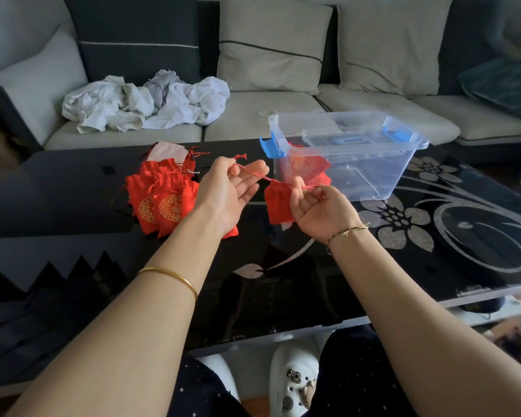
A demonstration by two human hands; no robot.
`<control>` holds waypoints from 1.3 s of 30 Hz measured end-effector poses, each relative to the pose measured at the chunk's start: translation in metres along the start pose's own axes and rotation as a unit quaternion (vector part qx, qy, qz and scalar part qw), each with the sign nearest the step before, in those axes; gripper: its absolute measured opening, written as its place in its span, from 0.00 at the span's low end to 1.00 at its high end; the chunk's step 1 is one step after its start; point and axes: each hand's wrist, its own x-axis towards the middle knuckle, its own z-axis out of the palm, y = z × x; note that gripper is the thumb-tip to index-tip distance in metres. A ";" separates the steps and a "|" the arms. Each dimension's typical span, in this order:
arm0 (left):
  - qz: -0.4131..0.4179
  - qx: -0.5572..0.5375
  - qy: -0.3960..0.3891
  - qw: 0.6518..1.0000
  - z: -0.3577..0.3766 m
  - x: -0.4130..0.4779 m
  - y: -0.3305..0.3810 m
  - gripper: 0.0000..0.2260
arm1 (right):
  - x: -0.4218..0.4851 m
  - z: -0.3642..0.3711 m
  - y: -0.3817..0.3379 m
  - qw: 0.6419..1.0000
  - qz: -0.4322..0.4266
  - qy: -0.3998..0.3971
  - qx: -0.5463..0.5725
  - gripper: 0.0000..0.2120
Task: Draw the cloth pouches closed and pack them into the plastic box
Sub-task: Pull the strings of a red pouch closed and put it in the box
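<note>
A white clog [294, 383] shows below the near edge of the black glass table [403, 266]. Above the table, the left hand [229, 191] is palm up and pinches one end of a red drawstring [262, 176]; its other fingers are loosely spread. The right hand [319, 206] has its fingers curled round the opposite end. A red pouch [278, 206] hangs from the cord between the hands, its mouth gathered. The left wrist partly hides the pile of pouches [160, 194] on the table. The clear plastic box [352, 158] stands behind the right hand and contains packed pouches [307, 168]. Crumpled white cloths [145, 103] lie on the sofa [283, 109].
</note>
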 end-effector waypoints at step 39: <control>0.081 0.404 -0.029 0.911 -0.003 0.006 -0.018 0.08 | 0.000 0.009 0.012 0.607 -0.311 -0.065 -0.729 0.08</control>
